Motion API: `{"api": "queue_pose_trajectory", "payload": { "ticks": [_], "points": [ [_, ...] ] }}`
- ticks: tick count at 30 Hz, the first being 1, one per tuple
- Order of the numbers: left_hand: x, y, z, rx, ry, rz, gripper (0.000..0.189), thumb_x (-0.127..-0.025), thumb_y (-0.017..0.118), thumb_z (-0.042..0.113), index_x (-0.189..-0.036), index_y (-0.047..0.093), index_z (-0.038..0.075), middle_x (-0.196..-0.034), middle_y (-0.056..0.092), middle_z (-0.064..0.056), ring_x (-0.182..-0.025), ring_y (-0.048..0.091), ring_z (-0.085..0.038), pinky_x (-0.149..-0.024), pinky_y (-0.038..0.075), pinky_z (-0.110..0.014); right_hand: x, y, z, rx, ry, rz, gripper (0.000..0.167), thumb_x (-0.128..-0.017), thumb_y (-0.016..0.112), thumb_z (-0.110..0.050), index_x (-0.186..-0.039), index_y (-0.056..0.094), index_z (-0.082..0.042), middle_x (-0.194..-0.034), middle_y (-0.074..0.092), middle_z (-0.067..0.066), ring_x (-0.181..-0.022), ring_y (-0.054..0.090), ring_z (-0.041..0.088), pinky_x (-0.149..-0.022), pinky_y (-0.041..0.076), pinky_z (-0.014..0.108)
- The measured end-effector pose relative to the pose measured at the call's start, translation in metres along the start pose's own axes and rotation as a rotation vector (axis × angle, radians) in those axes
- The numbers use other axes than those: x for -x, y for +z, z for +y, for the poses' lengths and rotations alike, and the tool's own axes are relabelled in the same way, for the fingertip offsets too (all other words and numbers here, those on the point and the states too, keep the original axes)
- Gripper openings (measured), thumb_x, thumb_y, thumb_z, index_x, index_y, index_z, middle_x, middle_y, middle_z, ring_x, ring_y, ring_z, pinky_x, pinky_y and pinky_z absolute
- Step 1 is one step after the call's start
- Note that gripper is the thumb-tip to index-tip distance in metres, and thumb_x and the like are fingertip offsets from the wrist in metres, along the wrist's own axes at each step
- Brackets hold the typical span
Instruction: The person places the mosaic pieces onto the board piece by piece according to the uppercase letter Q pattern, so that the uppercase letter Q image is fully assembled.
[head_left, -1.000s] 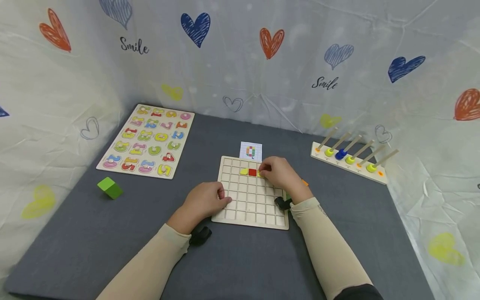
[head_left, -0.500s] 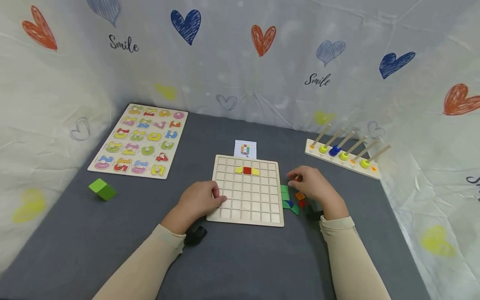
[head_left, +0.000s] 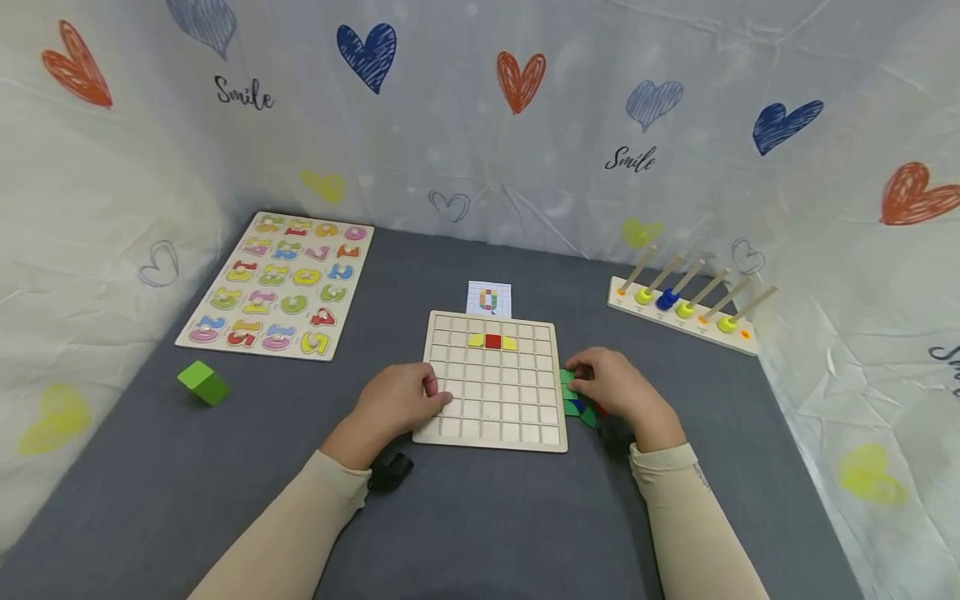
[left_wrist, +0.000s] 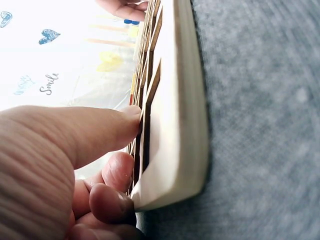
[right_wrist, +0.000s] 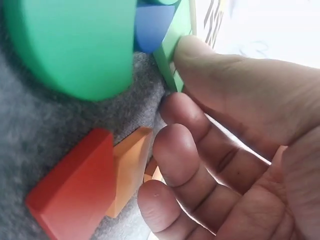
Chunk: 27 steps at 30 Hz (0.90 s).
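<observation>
**Desk (head_left: pixel 480 517) in grey, cloth wall (head_left: pixel 442 137) behind**

Dark top with a woven look. Around the back and sides, white and wrinkly, with red, blue and yellow hearts (head_left: pixel 521 82). At the back left, a number board (head_left: pixel 334 333); in front of it, a green block (head_left: pixel 202 383). At the back right, a peg stand (head_left: pixel 654 311) with rings (head_left: pixel 666 300). In the middle, a wooden board (head_left: pixel 491 408) with little squares: a red tile (head_left: pixel 492 342) between two yellow tiles (head_left: pixel 476 340), and a card (head_left: pixel 489 300) with a Q at the far edge. Hands apart. On the board's left edge, left hand (head_left: pixel 397 396) with bent fingers; can't tell if gripping. Just right of the board, right hand (head_left: pixel 611 379) with thumb on a green tile (right_wrist: pixel 167 47); can't tell if pinching.
</observation>
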<state>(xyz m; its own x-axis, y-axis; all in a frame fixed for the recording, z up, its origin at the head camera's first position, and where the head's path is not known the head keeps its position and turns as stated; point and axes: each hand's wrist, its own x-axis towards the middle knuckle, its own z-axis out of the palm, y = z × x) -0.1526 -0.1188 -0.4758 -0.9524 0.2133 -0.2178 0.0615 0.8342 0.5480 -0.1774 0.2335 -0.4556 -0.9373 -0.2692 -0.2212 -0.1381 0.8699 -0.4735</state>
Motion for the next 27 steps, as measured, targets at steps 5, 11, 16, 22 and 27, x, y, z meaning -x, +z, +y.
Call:
{"api": "queue_pose_trajectory", "payload": {
  "ticks": [5,11,16,22,27],
  "points": [
    [0.001,0.001,0.001,-0.003,0.006,0.006,0.035,-0.099,0.08,0.042,-0.08,0.062,0.018,-0.066,0.058,-0.001,-0.061,0.056,-0.018,-0.056,0.04,-0.032,0.0,0.002,0.0,-0.001,0.009,0.025,0.023,-0.1,0.079,-0.011,-0.122,0.077,-0.003,-0.115,0.072,0.015,-0.097,0.066,0.026,-0.088,0.058,0.049],
    [0.005,-0.001,0.003,-0.013,0.02,0.027,0.034,-0.099,0.079,0.041,-0.082,0.061,0.019,-0.068,0.057,-0.001,-0.061,0.055,-0.018,-0.056,0.04,-0.032,0.005,0.004,-0.003,-0.024,0.027,0.085,0.012,-0.102,0.078,-0.012,-0.113,0.075,-0.008,-0.099,0.072,0.009,-0.081,0.062,0.022,-0.073,0.054,0.04],
    [0.024,-0.019,0.013,0.001,0.064,0.08,0.03,-0.099,0.079,0.04,-0.084,0.063,0.02,-0.069,0.056,0.0,-0.062,0.053,-0.017,-0.057,0.04,-0.033,0.006,-0.006,-0.011,-0.065,0.002,0.147,0.007,-0.103,0.077,-0.015,-0.108,0.073,-0.012,-0.09,0.069,0.004,-0.077,0.06,0.021,-0.07,0.051,0.038],
    [0.041,-0.016,0.011,-0.053,0.136,0.059,0.021,-0.095,0.086,0.03,-0.092,0.07,0.016,-0.082,0.062,0.0,-0.076,0.057,-0.017,-0.068,0.049,-0.036,-0.014,-0.014,-0.042,-0.152,-0.069,0.167,0.009,-0.103,0.077,-0.017,-0.11,0.073,-0.014,-0.097,0.071,0.005,-0.084,0.062,0.023,-0.074,0.053,0.041],
    [0.048,-0.007,0.006,-0.11,0.189,0.077,0.029,-0.091,0.09,0.026,-0.11,0.075,0.012,-0.112,0.07,-0.004,-0.11,0.064,-0.026,-0.095,0.057,-0.046,-0.039,0.0,-0.061,-0.169,-0.102,0.111,0.008,-0.103,0.078,-0.014,-0.108,0.072,-0.013,-0.102,0.072,0.006,-0.089,0.062,0.024,-0.078,0.052,0.041]
  ]
}}
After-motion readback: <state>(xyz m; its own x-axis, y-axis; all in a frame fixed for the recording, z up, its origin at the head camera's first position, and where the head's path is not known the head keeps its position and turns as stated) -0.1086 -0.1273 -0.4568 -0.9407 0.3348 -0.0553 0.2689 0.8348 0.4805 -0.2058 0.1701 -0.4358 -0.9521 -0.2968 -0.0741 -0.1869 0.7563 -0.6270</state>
